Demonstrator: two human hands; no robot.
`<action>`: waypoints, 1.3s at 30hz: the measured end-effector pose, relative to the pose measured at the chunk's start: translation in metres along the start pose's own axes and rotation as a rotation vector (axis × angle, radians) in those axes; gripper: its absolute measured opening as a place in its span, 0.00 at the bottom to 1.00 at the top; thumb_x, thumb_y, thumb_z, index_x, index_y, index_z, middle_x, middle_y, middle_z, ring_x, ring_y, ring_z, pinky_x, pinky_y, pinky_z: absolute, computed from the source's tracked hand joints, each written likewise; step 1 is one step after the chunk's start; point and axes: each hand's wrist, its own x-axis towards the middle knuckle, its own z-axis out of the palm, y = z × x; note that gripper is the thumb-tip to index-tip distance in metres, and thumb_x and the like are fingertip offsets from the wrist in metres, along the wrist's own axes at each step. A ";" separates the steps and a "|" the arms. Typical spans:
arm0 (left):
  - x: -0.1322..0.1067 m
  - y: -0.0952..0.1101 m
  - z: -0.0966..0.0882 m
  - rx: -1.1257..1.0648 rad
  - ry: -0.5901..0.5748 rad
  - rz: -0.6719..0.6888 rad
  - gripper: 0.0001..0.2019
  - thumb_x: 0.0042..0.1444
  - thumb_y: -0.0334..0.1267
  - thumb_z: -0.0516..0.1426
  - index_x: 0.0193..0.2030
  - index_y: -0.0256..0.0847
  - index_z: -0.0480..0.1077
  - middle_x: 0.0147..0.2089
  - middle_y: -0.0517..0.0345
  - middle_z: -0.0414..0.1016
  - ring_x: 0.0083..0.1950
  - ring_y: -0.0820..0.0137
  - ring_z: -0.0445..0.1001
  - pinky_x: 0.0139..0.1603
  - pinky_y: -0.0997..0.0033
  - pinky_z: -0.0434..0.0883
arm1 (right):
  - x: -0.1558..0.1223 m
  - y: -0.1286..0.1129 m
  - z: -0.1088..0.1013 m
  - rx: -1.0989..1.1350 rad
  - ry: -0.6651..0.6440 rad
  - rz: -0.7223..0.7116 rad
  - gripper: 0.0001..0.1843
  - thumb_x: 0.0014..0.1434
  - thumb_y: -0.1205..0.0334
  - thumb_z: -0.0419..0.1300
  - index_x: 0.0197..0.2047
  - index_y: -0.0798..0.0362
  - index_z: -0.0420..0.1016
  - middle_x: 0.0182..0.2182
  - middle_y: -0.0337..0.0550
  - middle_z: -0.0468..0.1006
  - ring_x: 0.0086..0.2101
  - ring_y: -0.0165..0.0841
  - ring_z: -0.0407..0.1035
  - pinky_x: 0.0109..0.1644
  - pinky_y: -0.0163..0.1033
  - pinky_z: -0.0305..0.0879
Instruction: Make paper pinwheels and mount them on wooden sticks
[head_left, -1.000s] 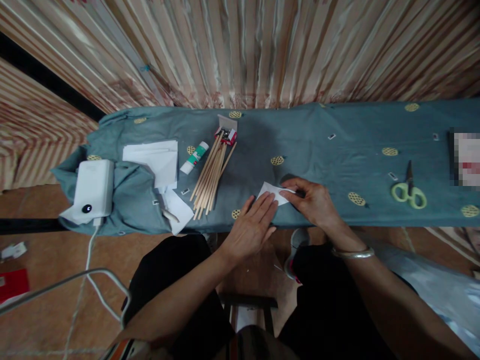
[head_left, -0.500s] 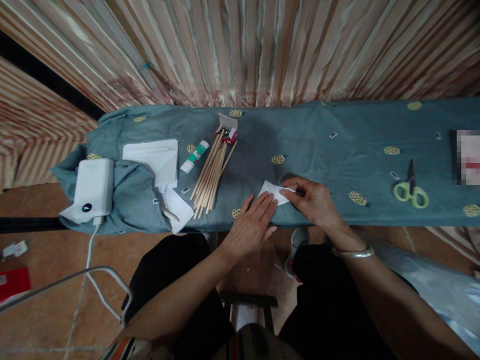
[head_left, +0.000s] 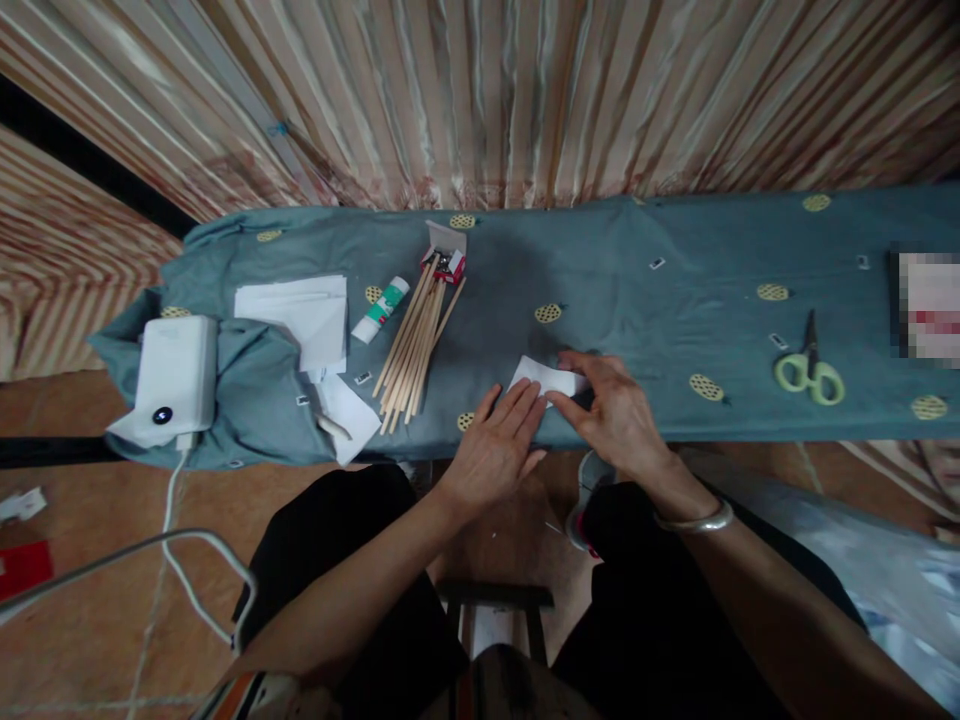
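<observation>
A small piece of white paper lies near the front edge of the cloth-covered table, its right end lifted a little. My left hand rests over its near left part, fingers stretched out and pressing it down. At the right end, my right hand has its thumb on the near side and its fingers at the far side, gripping the paper. The hand hides part of that end. A silver bangle circles my right wrist.
Left of the hands lie thin wooden sticks, a small red-and-white box, a glue stick and white paper sheets. A white power bank with a cable sits far left. Green-handled scissors lie right.
My right thumb has moved left over the paper, and the fingers have spread toward its far side. The left hand stays on the paper. The whole view has shifted slightly.
</observation>
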 end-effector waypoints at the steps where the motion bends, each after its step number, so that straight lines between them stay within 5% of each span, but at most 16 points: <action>1: 0.000 0.000 0.000 0.001 0.001 0.001 0.30 0.65 0.46 0.49 0.68 0.28 0.53 0.71 0.37 0.54 0.74 0.55 0.49 0.72 0.47 0.51 | -0.002 0.001 0.001 -0.003 0.008 -0.008 0.23 0.62 0.51 0.56 0.55 0.56 0.71 0.45 0.53 0.79 0.47 0.47 0.70 0.53 0.53 0.67; 7: -0.008 -0.003 -0.006 -0.008 0.012 -0.004 0.27 0.65 0.43 0.50 0.66 0.29 0.56 0.70 0.37 0.57 0.73 0.56 0.53 0.71 0.47 0.53 | -0.010 0.017 -0.004 0.008 0.016 0.052 0.24 0.62 0.52 0.56 0.58 0.52 0.68 0.54 0.54 0.74 0.55 0.49 0.66 0.60 0.57 0.60; 14: -0.045 -0.020 -0.022 0.026 0.045 -0.003 0.20 0.65 0.35 0.49 0.63 0.31 0.63 0.66 0.41 0.65 0.69 0.59 0.61 0.69 0.48 0.60 | -0.012 0.035 -0.012 0.034 0.031 0.077 0.20 0.61 0.58 0.55 0.56 0.51 0.70 0.54 0.53 0.75 0.54 0.47 0.66 0.61 0.57 0.60; 27: -0.051 -0.022 -0.024 0.040 0.059 0.007 0.20 0.64 0.33 0.51 0.61 0.30 0.65 0.65 0.41 0.67 0.68 0.57 0.62 0.67 0.48 0.63 | -0.006 0.026 -0.020 0.119 -0.041 0.056 0.20 0.68 0.53 0.46 0.50 0.48 0.77 0.53 0.48 0.76 0.56 0.42 0.66 0.62 0.53 0.58; 39: -0.054 -0.022 -0.027 -0.133 0.103 -0.056 0.20 0.65 0.38 0.52 0.61 0.34 0.66 0.64 0.41 0.67 0.68 0.58 0.63 0.67 0.48 0.63 | 0.002 0.030 -0.010 0.302 -0.046 0.084 0.07 0.57 0.55 0.61 0.33 0.47 0.78 0.49 0.46 0.79 0.52 0.44 0.71 0.60 0.57 0.61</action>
